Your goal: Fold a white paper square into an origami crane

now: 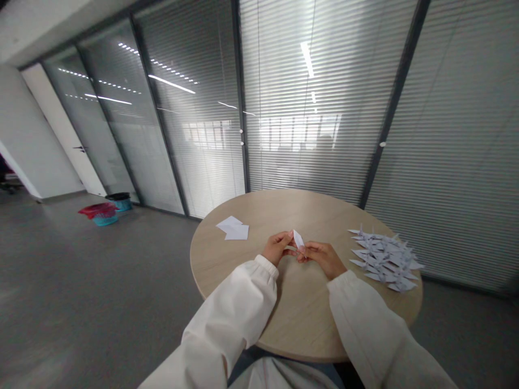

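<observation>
A small piece of folded white paper, narrow and pointed at the top, is held up over the middle of the table. My left hand pinches its upper left edge between thumb and fingers. Lower down, my right hand grips the paper's bottom end, and part of it is hidden by those fingers. On the right of the table lies a pile of folded paper cranes, arranged in rough rows. To the left, several flat white paper sheets overlap one another.
The round wooden table stands close to a glass partition with blinds. On the floor at the left are a blue bin with a red liner and another with a black liner. A white door is farther back.
</observation>
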`<state>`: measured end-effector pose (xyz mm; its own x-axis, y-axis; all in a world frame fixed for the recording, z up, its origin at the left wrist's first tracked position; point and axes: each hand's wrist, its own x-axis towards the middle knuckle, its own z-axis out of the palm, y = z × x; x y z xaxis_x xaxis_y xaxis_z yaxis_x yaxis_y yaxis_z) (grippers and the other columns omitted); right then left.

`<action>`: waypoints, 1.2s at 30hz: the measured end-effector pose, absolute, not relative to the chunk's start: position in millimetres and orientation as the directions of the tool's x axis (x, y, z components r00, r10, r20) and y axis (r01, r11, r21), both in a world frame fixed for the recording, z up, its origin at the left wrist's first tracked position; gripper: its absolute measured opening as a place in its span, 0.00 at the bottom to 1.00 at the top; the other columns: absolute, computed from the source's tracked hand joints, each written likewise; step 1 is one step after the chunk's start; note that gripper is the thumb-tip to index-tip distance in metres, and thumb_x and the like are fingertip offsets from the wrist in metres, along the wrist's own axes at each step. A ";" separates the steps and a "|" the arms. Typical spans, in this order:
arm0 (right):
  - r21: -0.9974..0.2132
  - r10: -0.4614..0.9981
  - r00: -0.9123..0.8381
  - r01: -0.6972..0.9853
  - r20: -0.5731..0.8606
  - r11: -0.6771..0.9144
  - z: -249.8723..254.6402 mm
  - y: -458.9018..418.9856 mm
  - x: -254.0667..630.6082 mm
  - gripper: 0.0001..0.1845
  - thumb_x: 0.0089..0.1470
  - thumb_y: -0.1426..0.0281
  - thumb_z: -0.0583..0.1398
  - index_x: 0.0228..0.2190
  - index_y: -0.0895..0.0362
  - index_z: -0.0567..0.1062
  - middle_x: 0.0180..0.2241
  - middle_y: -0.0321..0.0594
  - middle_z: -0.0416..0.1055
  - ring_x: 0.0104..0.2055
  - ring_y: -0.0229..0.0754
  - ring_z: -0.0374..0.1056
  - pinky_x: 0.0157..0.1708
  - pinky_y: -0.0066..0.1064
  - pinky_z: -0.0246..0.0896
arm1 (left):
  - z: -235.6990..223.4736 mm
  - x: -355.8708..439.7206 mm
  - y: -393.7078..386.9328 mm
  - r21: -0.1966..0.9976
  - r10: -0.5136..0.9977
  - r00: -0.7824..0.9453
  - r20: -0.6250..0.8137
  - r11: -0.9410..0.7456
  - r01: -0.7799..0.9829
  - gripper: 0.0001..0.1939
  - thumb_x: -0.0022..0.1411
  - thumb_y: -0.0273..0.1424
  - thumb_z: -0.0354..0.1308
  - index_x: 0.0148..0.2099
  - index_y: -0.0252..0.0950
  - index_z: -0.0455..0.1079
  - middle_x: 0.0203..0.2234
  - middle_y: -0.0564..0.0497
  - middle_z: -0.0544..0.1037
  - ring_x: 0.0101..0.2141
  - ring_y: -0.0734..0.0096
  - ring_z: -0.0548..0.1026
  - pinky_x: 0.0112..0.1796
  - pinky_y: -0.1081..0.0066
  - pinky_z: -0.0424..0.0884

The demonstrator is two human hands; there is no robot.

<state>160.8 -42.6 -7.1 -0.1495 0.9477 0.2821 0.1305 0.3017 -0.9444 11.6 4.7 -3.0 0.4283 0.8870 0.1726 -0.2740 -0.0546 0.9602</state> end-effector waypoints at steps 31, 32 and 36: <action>-0.934 0.942 -0.147 0.154 0.302 0.324 -9.5 -40.1 160.3 0.20 0.43 0.55 0.58 0.24 0.60 0.76 0.23 0.41 0.74 0.25 0.40 0.68 0.30 0.30 0.63 | -1.1 10.5 4.6 0.963 0.889 0.407 0.209 -0.115 -0.244 0.19 0.45 0.42 0.59 0.33 0.30 0.71 0.25 0.48 0.71 0.28 0.72 0.68 0.24 0.76 0.67; -0.930 0.939 -0.150 0.160 0.308 0.331 -10.4 -39.5 160.5 0.20 0.44 0.55 0.58 0.25 0.60 0.76 0.23 0.41 0.74 0.26 0.40 0.68 0.30 0.30 0.63 | -0.5 10.4 4.5 0.965 0.893 0.403 0.202 -0.111 -0.238 0.19 0.45 0.42 0.59 0.33 0.30 0.71 0.25 0.48 0.71 0.28 0.72 0.68 0.24 0.76 0.67; -0.916 0.926 -0.163 0.163 0.341 0.366 -13.6 -37.2 161.6 0.19 0.46 0.56 0.57 0.27 0.59 0.75 0.25 0.41 0.74 0.27 0.40 0.68 0.32 0.31 0.63 | -0.1 10.5 4.5 0.962 0.902 0.395 0.174 -0.070 -0.264 0.17 0.43 0.41 0.60 0.30 0.30 0.70 0.23 0.50 0.70 0.28 0.72 0.68 0.25 0.74 0.67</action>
<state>161.6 -37.2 -13.6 -0.1631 0.9258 0.3410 0.1628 0.3662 -0.9162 10.5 4.5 -0.1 0.3946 0.9023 0.1737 -0.2636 -0.0700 0.9621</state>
